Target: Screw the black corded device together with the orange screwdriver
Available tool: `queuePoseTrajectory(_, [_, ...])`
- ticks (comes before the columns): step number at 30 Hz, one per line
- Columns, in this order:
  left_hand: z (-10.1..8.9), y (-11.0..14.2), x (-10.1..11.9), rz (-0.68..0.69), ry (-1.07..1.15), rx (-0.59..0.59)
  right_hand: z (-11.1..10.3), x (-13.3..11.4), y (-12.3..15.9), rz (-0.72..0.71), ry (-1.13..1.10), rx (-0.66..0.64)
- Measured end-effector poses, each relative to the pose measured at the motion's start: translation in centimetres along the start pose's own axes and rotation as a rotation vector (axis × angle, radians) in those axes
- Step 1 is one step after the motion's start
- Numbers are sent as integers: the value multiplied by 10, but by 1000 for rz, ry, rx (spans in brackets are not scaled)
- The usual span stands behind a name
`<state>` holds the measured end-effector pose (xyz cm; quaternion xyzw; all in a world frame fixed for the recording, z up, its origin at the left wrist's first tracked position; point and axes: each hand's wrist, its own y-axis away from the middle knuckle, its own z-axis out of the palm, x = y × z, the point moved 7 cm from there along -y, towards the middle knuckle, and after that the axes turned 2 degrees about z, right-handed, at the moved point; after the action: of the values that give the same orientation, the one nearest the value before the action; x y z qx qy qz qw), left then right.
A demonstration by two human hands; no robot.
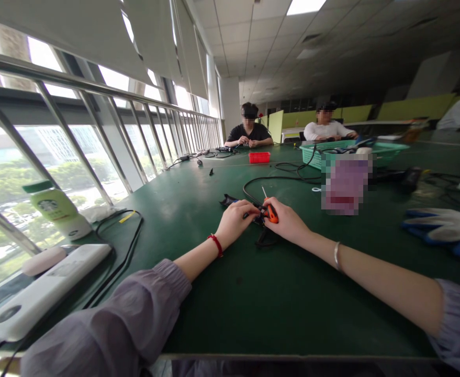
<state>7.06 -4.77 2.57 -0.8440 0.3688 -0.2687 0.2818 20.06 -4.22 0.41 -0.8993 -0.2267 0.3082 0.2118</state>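
My right hand [287, 222] is closed around an orange-handled screwdriver [272, 213], whose thin metal shaft points up and away from me. Close beside it, my left hand [233, 222] is closed, its fingertips pinching a small dark part [258, 219]. The fingertips of both hands meet at this part, and its exact kind is hidden by them. Just beyond my left hand lies a black, open-ended shell piece [227, 200]. A black cable [249, 183] curves over the table behind my hands, and a short dark loop [266, 241] hangs below them.
A green table [214, 303] spreads before me. At left are a power bank [45, 288], a green-capped bottle [59, 212] and cables. Further off are a red tray [259, 157] and a teal basket [312, 156]. Gloves [445, 228] lie at right. Other people sit beyond.
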Motion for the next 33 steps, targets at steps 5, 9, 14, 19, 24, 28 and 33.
queuePoseTrajectory(5, [7,0,5,77,-106,-76,0,0,0,7,4,-6])
queuePoseTrajectory(9, [11,2,12,161,-257,-145,0,-1,0,19,14,-5])
queuePoseTrajectory(14, [1,3,3,169,-305,-144,-7,-2,0,44,17,21])
queuePoseTrajectory(19, [-1,5,-27,50,-262,-199,-37,-13,1,42,77,157])
queuePoseTrajectory(24, [2,6,-32,13,-347,-245,-83,-29,7,-15,-190,384])
queuePoseTrajectory(28, [-1,5,-29,-22,-422,-232,-94,-33,8,-47,-339,387])
queuePoseTrajectory(33, [0,6,-30,-28,-415,-249,-89,-31,8,-20,-369,337])
